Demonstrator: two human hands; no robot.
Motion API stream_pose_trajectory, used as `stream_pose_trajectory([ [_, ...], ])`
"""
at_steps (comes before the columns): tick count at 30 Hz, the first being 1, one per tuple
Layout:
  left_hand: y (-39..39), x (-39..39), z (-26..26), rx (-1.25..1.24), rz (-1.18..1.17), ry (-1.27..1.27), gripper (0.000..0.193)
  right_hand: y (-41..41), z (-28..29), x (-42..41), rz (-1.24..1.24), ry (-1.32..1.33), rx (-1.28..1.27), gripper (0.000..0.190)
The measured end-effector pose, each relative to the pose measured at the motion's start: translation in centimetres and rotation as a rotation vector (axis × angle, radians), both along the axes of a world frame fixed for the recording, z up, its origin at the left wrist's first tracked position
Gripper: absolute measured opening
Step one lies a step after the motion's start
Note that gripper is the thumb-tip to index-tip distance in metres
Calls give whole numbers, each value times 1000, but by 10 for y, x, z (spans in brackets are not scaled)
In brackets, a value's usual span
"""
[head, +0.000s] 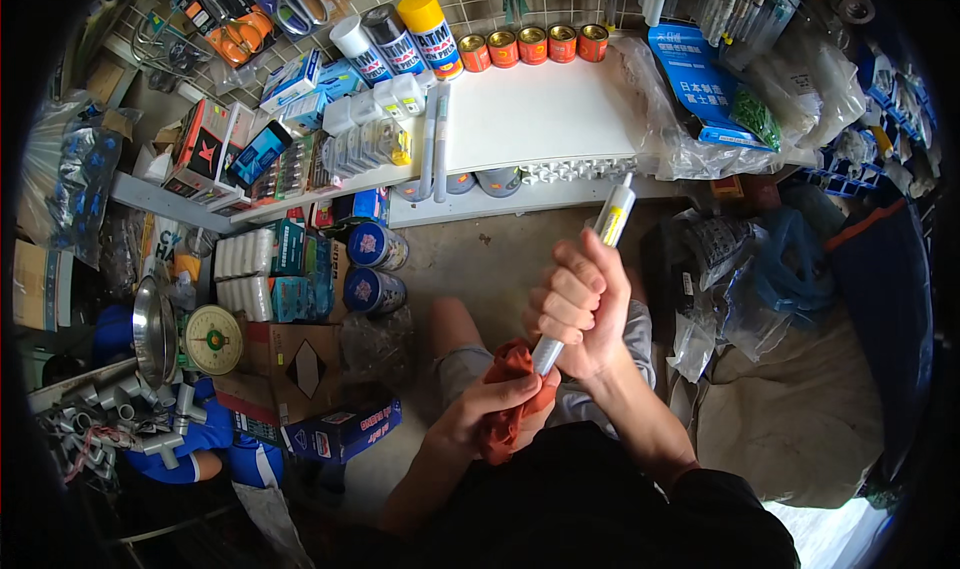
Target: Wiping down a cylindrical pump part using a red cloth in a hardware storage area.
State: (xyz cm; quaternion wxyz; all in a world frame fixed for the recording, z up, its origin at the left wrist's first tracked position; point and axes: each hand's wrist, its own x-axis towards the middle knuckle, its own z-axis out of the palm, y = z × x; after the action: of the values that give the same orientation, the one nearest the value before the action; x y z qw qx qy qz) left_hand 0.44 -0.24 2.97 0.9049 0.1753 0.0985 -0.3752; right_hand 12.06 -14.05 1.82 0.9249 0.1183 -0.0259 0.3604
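My right hand (574, 299) is wrapped around a slim white sealant cartridge (613, 224) with a yellow label. The cartridge tilts up and to the right, its narrow nozzle pointing away from me. Below the right hand, the cartridge's lower end meets a crumpled rust-red cloth (499, 438). My left hand (517, 404) grips this cloth, thumb on top, around or against that end; folds hide the exact contact. Both hands are above my lap. Beyond them stands a white shelf (540, 119), where two slim grey tubes (441, 141) lie across the front edge.
Spray cans (430, 36) and several small red tins (532, 45) line the shelf's back. A smartphone (259, 153) rests among boxes at left. Below are blue-lidded cans (375, 290), a dial scale (214, 339) and cardboard boxes (292, 374). Plastic bags (795, 261) crowd the right.
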Motion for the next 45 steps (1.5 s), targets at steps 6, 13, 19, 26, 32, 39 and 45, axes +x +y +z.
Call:
stream_pose_trajectory([
  [6,-14,13,-21,1309,265,-615,18,10,16,-1,-357,96,-982,44],
  [13,-7,2,-7,-9,-79,7,24,5,16,6,215,44,-513,45],
  [19,-18,-1,-1,-165,-196,-222,24,2,42,-5,283,-426,0,48],
  [26,-6,0,13,1704,131,-908,20,33,50,-54,-475,29,-1199,50],
  [32,0,-12,-15,970,225,-673,27,17,30,-19,157,-121,-556,46],
  [39,2,-34,-33,-547,-73,-1,35,30,31,0,226,-332,41,46],
  [45,19,-31,-23,612,154,-364,30,34,39,-10,-155,-102,-880,45],
])
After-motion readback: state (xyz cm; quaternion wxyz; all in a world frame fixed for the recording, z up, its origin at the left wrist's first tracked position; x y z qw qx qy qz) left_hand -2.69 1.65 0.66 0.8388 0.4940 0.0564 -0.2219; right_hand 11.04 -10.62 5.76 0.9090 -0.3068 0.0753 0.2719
